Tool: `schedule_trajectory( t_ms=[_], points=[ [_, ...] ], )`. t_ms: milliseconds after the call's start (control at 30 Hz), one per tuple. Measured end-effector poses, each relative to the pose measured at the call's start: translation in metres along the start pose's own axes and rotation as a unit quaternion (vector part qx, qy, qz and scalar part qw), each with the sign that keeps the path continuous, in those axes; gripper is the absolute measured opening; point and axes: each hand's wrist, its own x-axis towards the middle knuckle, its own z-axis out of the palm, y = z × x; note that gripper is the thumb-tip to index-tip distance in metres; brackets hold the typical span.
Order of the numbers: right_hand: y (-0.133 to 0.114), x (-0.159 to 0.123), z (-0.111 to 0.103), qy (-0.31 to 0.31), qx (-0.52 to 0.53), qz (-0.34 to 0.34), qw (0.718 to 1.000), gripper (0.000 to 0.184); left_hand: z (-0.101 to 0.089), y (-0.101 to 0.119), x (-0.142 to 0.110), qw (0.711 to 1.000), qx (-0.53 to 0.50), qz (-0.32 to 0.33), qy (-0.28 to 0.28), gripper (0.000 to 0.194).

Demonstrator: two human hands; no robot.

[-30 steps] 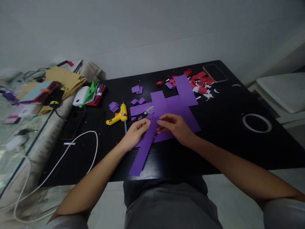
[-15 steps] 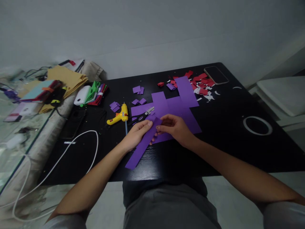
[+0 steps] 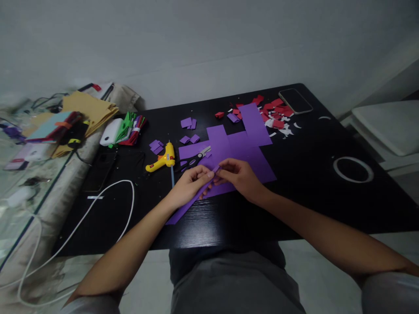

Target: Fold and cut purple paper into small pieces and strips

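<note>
Between both hands is a long purple paper strip (image 3: 183, 210), turned nearly edge-on and slanting down to the left. My left hand (image 3: 190, 184) is closed on its upper part, thumb on top. The fingertips of my right hand (image 3: 238, 176) pinch the strip's upper end. Under and beyond the hands lie larger purple paper sheets (image 3: 262, 163), overlapping on the table. Black-handled scissors (image 3: 194, 160) rest on them just past my left hand. A yellow glue gun (image 3: 165, 159) with a glue stick in its back lies left of the scissors.
Small purple paper pieces (image 3: 186, 123) lie at the back, with red and white scraps (image 3: 278, 113) near a phone (image 3: 295, 101) at the far right. A white tape ring (image 3: 353, 169) sits right. A white cable (image 3: 132, 196) loops along the left, near bundled green and red paper (image 3: 129, 128).
The strip has turned from showing its broad face to nearly edge-on. My fingers have drawn together at its upper end. The view has shifted slightly.
</note>
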Motion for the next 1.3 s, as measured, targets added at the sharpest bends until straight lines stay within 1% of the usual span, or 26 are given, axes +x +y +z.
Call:
schedule_trajectory(
  t_ms=[67,133,267,367,533,633,733,800,900,1067,1300],
  points=[
    [-0.0009,0.0003,-0.0011,-0.001,0.008,0.001,1.0,0.031,-0.0002,0.0,-0.0008,1.0,0.023,0.0,0.011,0.047],
    [-0.0022,0.0008,-0.0022,-0.005,0.024,0.007,1.0,0.028,-0.0002,-0.0006,-0.0018,0.998,0.058,0.009,0.036,0.046],
    [-0.0054,0.001,-0.0031,-0.019,0.064,0.024,0.998,0.024,0.0001,-0.003,-0.0038,0.986,0.131,0.05,0.091,0.04],
    [-0.0065,0.0002,-0.0028,-0.016,0.044,0.022,0.999,0.024,0.0004,-0.0043,-0.0045,0.98,0.157,0.07,0.101,0.036],
    [-0.0048,-0.0001,-0.003,-0.002,0.005,0.007,1.0,0.028,0.0003,-0.0043,-0.0046,0.977,0.173,0.07,0.1,0.034],
    [-0.0041,0.0001,-0.0032,-0.001,-0.008,0.0,1.0,0.029,-0.0001,-0.0026,-0.0052,0.983,0.155,0.056,0.08,0.036],
    [-0.0051,-0.0007,-0.0029,-0.009,-0.021,0.0,1.0,0.029,0.0001,-0.0001,-0.0058,0.993,0.095,0.045,0.044,0.038],
    [-0.0063,-0.0017,-0.0024,-0.018,-0.029,-0.001,0.999,0.03,0.0008,0.0009,-0.0061,0.997,0.058,0.046,0.033,0.039],
    [-0.0077,-0.0031,-0.0017,-0.02,-0.041,-0.008,0.999,0.032,0.0021,0.0011,-0.007,0.997,0.043,0.054,0.042,0.037],
    [-0.0077,-0.0045,-0.0003,-0.02,-0.049,-0.024,0.998,0.029,0.0031,0.0006,-0.0093,0.99,0.086,0.077,0.076,0.033],
    [-0.0076,-0.0068,0.001,-0.006,-0.036,-0.066,0.997,0.033,0.0047,0.004,-0.0093,0.993,0.035,0.074,0.08,0.04]
  ],
)
